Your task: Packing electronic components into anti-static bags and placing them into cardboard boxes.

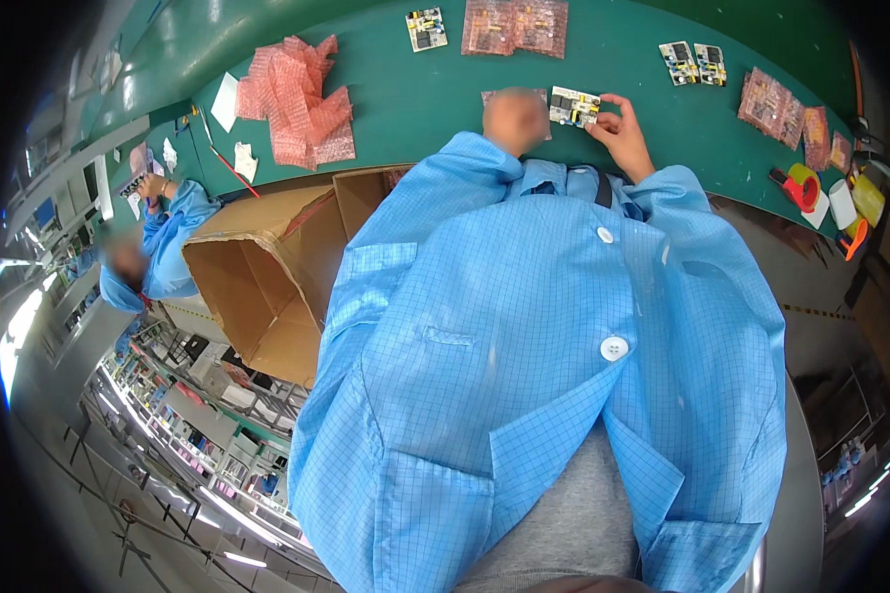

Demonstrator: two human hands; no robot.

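Note:
In my right hand [623, 138] is a small white circuit board [572, 106] with yellow, black and other parts on it. Thumb and fingers pinch its right edge just above the green bench [396, 99]. Close by on the left is my left hand [514, 121], over a piece of pink bubble wrap [541, 96]. Its fingers are blurred, so whether they grip anything does not show. Beyond the hands lie bubble-wrapped packs [514, 27] and a single bare circuit board [426, 30].
A heap of pink bubble wrap [292, 104] lies at left, above an open cardboard box [257, 277]. At right are two circuit boards [693, 63], more wrapped packs [771, 107], a red-and-yellow tape roll [799, 186] and orange-handled scissors [853, 240]. Another person [173, 242] works at far left.

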